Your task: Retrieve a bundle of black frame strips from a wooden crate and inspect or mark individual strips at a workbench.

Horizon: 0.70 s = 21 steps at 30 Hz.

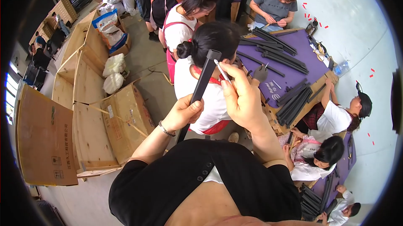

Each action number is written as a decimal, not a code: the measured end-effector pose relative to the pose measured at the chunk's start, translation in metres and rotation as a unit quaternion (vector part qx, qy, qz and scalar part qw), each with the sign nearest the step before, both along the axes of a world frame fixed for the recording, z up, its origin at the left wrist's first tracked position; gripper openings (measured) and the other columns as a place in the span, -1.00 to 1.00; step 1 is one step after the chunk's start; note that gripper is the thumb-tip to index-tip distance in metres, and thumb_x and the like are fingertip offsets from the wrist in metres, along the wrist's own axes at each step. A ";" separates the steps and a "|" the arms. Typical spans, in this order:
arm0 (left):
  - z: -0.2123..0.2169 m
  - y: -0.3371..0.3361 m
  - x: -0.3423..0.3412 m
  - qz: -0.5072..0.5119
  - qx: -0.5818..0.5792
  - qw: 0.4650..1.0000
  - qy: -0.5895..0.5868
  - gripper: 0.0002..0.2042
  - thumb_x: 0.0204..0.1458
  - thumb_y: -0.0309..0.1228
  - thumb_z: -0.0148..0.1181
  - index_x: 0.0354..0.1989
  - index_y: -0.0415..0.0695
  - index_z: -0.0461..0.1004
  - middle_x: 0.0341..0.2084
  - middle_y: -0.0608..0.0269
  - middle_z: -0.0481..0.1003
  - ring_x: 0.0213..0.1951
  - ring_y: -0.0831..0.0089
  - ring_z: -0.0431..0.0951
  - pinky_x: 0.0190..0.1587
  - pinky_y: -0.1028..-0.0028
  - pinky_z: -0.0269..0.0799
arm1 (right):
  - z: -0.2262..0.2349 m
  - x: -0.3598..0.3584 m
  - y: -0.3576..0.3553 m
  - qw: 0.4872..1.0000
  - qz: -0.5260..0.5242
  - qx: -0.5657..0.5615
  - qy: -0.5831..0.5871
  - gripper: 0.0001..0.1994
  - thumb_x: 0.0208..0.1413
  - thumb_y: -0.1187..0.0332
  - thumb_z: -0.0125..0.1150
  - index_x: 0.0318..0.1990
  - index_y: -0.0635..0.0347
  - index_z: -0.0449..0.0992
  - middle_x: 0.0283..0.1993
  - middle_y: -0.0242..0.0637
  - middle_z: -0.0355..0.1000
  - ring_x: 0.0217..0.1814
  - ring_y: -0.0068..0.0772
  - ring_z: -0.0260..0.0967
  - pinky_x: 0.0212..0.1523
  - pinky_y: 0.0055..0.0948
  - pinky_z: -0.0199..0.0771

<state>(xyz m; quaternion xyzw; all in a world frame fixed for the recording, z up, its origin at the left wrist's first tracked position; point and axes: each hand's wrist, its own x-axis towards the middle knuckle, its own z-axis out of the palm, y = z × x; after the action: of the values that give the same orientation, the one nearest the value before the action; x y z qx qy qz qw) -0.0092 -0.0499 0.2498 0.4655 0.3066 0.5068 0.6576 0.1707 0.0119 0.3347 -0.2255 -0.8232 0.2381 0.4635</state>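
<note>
My left hand (184,110) is wrapped around a long black square bar (203,77), which tilts up and away from me. A black cap-like end piece (214,54) tops the bar at its far end. Between the thumb and fingers of my right hand (242,96) is a thin white stick like a cotton swab (223,71). Its white tip is right beside the upper end of the bar; whether they touch I cannot tell. The lower end of the bar is partly hidden behind my hand and clothing.
Just ahead, a person in a white top (197,96) sits close to the bar. To the right, a purple-topped table (256,60) carries several black bars (289,104), with people around it. A wooden crate (90,133) and a cardboard box (121,125) stand at left.
</note>
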 end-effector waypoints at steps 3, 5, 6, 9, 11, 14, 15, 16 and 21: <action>0.002 -0.003 0.001 0.015 0.009 1.000 0.018 -0.75 0.15 -0.22 -0.09 -0.46 -0.13 0.22 -0.72 0.50 0.13 -0.71 0.74 0.05 -0.69 0.70 -0.02 | -0.004 -0.001 0.000 1.000 0.007 -0.014 0.004 -0.67 0.05 0.51 0.01 0.01 0.26 0.28 -0.26 -0.05 0.45 -0.34 -0.21 0.48 -0.41 -0.47 0.43; 0.002 -0.004 0.002 0.024 0.007 1.000 0.019 -0.75 0.14 -0.22 -0.09 -0.44 -0.14 0.24 -0.71 0.50 0.15 -0.70 0.74 0.07 -0.69 0.69 0.01 | -0.005 0.000 -0.001 1.000 0.008 -0.020 0.014 -0.67 0.05 0.52 0.01 0.01 0.25 0.28 -0.25 -0.05 0.44 -0.33 -0.20 0.48 -0.40 -0.47 0.43; 0.002 -0.004 0.002 0.024 0.007 0.999 0.019 -0.75 0.14 -0.22 -0.09 -0.44 -0.14 0.24 -0.71 0.50 0.15 -0.70 0.74 0.07 -0.69 0.69 0.01 | -0.003 0.001 -0.003 0.999 0.014 -0.032 0.011 -0.67 0.04 0.53 0.01 0.01 0.26 0.28 -0.24 -0.05 0.44 -0.32 -0.20 0.48 -0.39 -0.47 0.44; 0.001 -0.005 0.001 0.032 0.029 0.998 0.040 -0.75 0.14 -0.22 -0.09 -0.43 -0.15 0.24 -0.70 0.49 0.16 -0.70 0.74 0.08 -0.68 0.69 0.02 | 0.002 0.003 -0.008 0.999 0.014 -0.039 0.015 -0.67 0.05 0.53 0.01 0.01 0.26 0.28 -0.23 -0.04 0.44 -0.31 -0.19 0.48 -0.38 -0.47 0.44; 0.002 -0.005 0.001 0.030 0.016 0.999 0.040 -0.75 0.14 -0.22 -0.08 -0.43 -0.15 0.24 -0.69 0.49 0.17 -0.69 0.74 0.09 -0.67 0.69 0.04 | 0.002 0.003 -0.008 0.999 0.005 -0.034 0.022 -0.68 0.05 0.53 0.01 0.01 0.27 0.28 -0.22 -0.04 0.44 -0.30 -0.19 0.48 -0.38 -0.47 0.44; 0.003 -0.008 0.004 0.041 0.018 0.997 0.058 -0.75 0.14 -0.22 -0.08 -0.43 -0.15 0.24 -0.69 0.49 0.17 -0.69 0.74 0.10 -0.67 0.69 0.05 | 0.000 0.003 -0.004 1.000 0.009 -0.023 0.015 -0.68 0.05 0.53 0.00 0.01 0.27 0.28 -0.21 -0.04 0.43 -0.28 -0.18 0.47 -0.37 -0.46 0.44; 0.001 -0.008 0.004 0.040 0.018 0.997 0.058 -0.75 0.14 -0.22 -0.08 -0.43 -0.15 0.24 -0.69 0.49 0.17 -0.69 0.74 0.10 -0.67 0.69 0.05 | 0.000 0.003 -0.004 1.000 0.008 -0.014 0.009 -0.67 0.05 0.53 -0.01 0.01 0.27 0.27 -0.21 -0.03 0.43 -0.28 -0.17 0.47 -0.37 -0.45 0.44; -0.001 -0.007 0.005 0.041 0.019 0.998 0.050 -0.75 0.14 -0.22 -0.08 -0.43 -0.15 0.24 -0.69 0.48 0.17 -0.69 0.74 0.10 -0.67 0.69 0.05 | 0.000 0.003 -0.005 1.000 0.006 -0.005 0.003 -0.67 0.05 0.53 -0.01 0.02 0.27 0.27 -0.21 -0.02 0.43 -0.28 -0.17 0.47 -0.37 -0.44 0.45; -0.003 -0.008 0.008 0.040 0.017 0.998 0.047 -0.76 0.14 -0.22 -0.09 -0.42 -0.14 0.23 -0.69 0.48 0.17 -0.69 0.74 0.10 -0.67 0.69 0.04 | 0.002 0.005 -0.006 0.999 -0.017 0.029 -0.020 -0.67 0.06 0.52 -0.03 0.02 0.27 0.27 -0.22 -0.01 0.43 -0.26 -0.14 0.46 -0.36 -0.41 0.45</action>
<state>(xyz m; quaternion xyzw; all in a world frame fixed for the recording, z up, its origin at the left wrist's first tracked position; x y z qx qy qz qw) -0.0009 -0.0575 0.2471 0.4873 0.3472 0.5155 0.6133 0.1757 0.0059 0.3372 -0.2308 -0.8350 0.2010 0.4572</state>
